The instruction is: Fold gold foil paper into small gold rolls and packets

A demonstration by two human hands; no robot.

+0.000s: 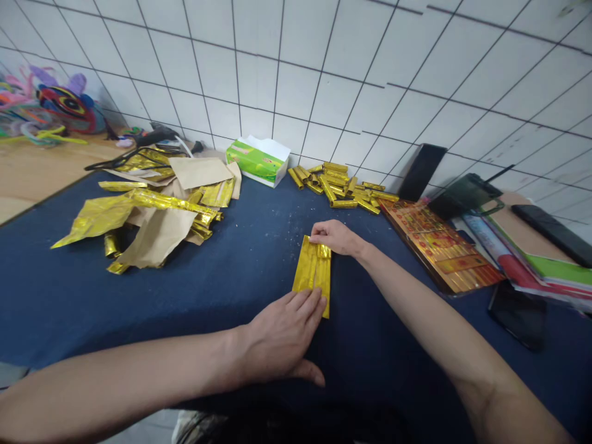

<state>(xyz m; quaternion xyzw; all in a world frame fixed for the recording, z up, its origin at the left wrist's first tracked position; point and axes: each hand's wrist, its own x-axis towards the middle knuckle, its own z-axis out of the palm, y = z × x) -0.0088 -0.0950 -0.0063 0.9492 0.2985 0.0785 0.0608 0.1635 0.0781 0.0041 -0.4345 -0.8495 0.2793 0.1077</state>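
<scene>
Gold foil sheet (309,266) lay lengthwise on the dark blue tabletop (250,246), just R of ctr in the frame. L hand (282,336) was nearer, palm down, its fingers extended flat & close together over the sheet's near part, w/ thumb spread off to the side. R hand (337,237) was at the far end, fingers curled & pinching the foil there, nr a small folded-over bit.

Dark flat slab (517,314) sat at lower R. Loose pile (157,234) of crumpled gold foil & brown paper pcs covered the L side. Red-gold packet (439,246) lay R of ctr, w/ paper stack (550,259) beside it at far R. Rolled foil tubes (335,185) were heaped upper ctr, near a green tissue box (258,161). Black block (420,171) stood nr the wall, w/ a dark translucent mug (465,196) to its R. Upper L had a wooden board (28,176) w/ multicolored craft pcs (69,102). White tiled wall (277,37) ran behind.
</scene>
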